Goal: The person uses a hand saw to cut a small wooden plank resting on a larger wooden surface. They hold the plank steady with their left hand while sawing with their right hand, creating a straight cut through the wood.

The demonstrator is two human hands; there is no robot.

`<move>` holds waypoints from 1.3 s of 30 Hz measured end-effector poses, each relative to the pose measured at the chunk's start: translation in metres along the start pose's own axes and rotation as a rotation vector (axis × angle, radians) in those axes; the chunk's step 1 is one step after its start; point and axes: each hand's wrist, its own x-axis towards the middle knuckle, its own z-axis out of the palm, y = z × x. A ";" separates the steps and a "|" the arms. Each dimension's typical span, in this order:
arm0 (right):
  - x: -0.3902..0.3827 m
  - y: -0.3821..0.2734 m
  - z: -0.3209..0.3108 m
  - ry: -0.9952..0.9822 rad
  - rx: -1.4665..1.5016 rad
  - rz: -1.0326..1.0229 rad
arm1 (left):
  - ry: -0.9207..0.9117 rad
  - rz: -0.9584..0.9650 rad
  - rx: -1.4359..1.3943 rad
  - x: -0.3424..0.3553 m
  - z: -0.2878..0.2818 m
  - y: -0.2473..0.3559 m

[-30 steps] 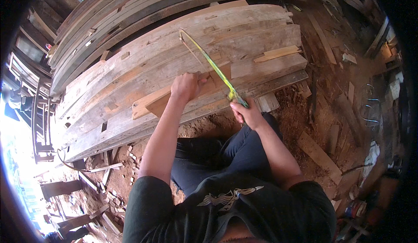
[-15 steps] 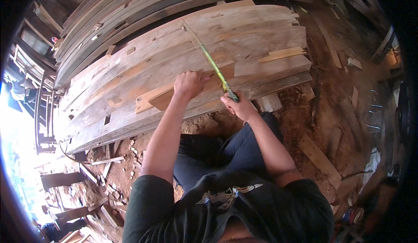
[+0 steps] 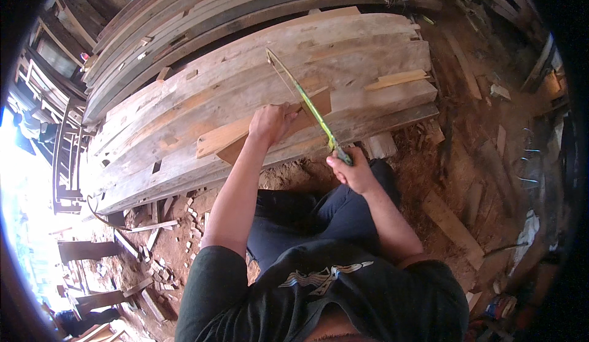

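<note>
My right hand (image 3: pixel 354 171) is closed round the handle of a hacksaw (image 3: pixel 308 99) with a narrow yellow-green frame. The saw slants away from me to the upper left. Its blade side passes across a brown wooden board (image 3: pixel 228 134) near the board's right end. My left hand (image 3: pixel 268 123) grips this board just left of the saw, thumb toward the blade; its fingertips are partly hidden. The board rests on a long stack of weathered planks (image 3: pixel 245 90) in front of my folded legs.
A small light wood strip (image 3: pixel 397 80) lies on the planks to the right. Behind them is a pile of long dark timbers (image 3: pixel 233 14). Offcuts (image 3: pixel 161 272) litter the dirt floor at left, and a loose plank (image 3: pixel 453 228) lies at right.
My right hand has pulled the hacksaw back toward me, down and slightly right. My left hand stays on the board. The whole view has shifted slightly.
</note>
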 end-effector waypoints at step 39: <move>0.033 -0.003 -0.004 0.004 -0.084 -0.059 | -0.109 0.030 0.013 0.027 0.004 -0.005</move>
